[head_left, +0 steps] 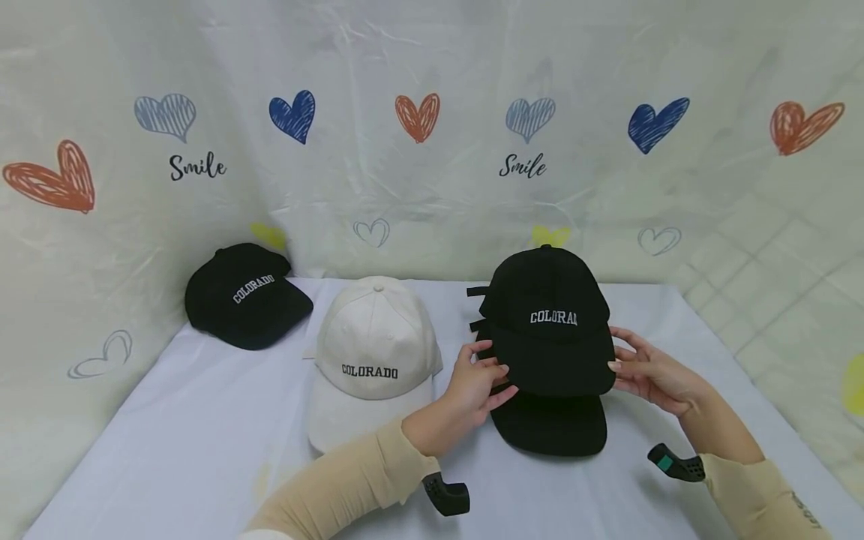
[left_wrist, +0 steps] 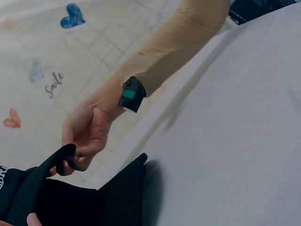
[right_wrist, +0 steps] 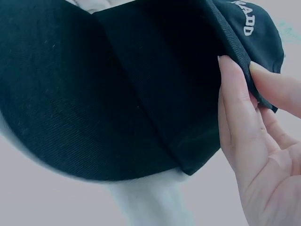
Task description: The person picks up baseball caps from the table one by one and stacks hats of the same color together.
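Pinching the upper black baseball cap (head_left: 553,360) at opposite edges of its visor, two bare hands: left hand (head_left: 472,382) with thumb and fingers at the left edge, right hand (head_left: 655,371) with thumb and fingers clamped on the right edge. The cap sat over a lower black baseball cap (head_left: 550,427) toward the right of a white-covered table (head_left: 223,450); whether the two crowns touched could not be told. The lower cap's crown was mostly hidden, leaving its visor and a strap end; any lettering on its front was covered. In the left wrist view the left hand was cut off to a fingertip. White embroidery on the upper cap read "COLORA" from the head view, the end of the word compressed at the curve; the right wrist view caught the closing letters "ADO". Left of these stood a cream baseball cap (head_left: 378,337), dark-lettered "COLORADO", its visor partly behind a beige left sleeve (head_left: 344,480). At the back left, one further black baseball cap (head_left: 246,296) lay tilted, white-lettered "COLORADO", near a pale backdrop (head_left: 459,45) of hearts, printed "Smile" twice in script. The right sleeve (head_left: 763,495) bore small dark characters, illegible and near the frame edge. A dark object (left_wrist: 263,7), cropped in the left wrist view's upper corner, could not be identified.
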A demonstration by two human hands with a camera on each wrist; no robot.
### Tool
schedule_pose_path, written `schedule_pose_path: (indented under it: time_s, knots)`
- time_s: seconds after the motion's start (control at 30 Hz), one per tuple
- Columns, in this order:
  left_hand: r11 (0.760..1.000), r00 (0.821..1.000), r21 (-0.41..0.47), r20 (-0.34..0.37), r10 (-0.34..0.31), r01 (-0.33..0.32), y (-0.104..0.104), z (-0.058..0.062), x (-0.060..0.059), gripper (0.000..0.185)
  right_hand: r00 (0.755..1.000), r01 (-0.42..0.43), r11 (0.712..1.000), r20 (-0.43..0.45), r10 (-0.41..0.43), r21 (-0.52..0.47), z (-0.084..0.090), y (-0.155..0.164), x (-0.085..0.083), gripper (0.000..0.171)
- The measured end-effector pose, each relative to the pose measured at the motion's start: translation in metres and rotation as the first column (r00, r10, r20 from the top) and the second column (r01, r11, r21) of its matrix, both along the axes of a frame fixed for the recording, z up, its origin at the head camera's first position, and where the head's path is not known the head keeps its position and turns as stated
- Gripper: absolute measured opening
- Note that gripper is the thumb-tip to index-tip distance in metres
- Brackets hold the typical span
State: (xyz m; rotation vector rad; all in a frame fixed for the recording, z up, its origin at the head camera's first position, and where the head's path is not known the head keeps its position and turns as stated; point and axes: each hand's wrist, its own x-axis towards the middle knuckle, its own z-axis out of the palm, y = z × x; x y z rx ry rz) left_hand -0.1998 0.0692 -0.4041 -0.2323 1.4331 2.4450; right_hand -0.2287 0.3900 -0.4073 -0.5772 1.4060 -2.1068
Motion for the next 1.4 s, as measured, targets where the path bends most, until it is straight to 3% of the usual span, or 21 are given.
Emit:
schedule_pose_path:
  time_s: [0.3, 0.47, 0.63, 0.73, 1.0, 1.4]
  knots:
    - [1.000, 1.000, -0.002, 0.000, 0.000, 0.000, -0.002, -0.006, 0.003, 0.048, 0.998, -0.064, 0.998, 0.022, 0.065, -0.019, -0.005, -0.001, 0.000, 0.061]
    - [1.000, 1.000, 0.007, 0.012, -0.014, 0.013, -0.004, -0.010, 0.005, 0.049, 1.000, 0.002, 0.994, 0.020, -0.004, 0.112, -0.005, 0.000, 0.000, 0.057]
    - [1.000, 0.999, 0.005, 0.031, -0.014, 0.014, -0.004, -0.013, 0.005, 0.050, 0.997, 0.079, 0.967, -0.003, -0.080, 0.244, 0.000, 0.001, 0.000, 0.045]
    - [1.000, 0.999, -0.002, 0.041, -0.013, 0.014, -0.005, -0.013, 0.006, 0.050, 0.993, 0.115, 0.964, 0.006, -0.120, 0.241, 0.001, 0.000, -0.001, 0.039]
    - [1.000, 0.999, -0.023, 0.046, -0.020, 0.021, -0.007, -0.014, 0.010, 0.049, 0.979, 0.191, 0.951, 0.018, -0.201, 0.243, 0.001, -0.003, -0.001, 0.048]
    - [0.998, 0.998, -0.065, 0.062, 0.009, -0.005, -0.014, -0.013, -0.001, 0.036, 0.993, 0.118, 0.975, 0.002, -0.120, 0.190, -0.005, -0.001, -0.002, 0.051]
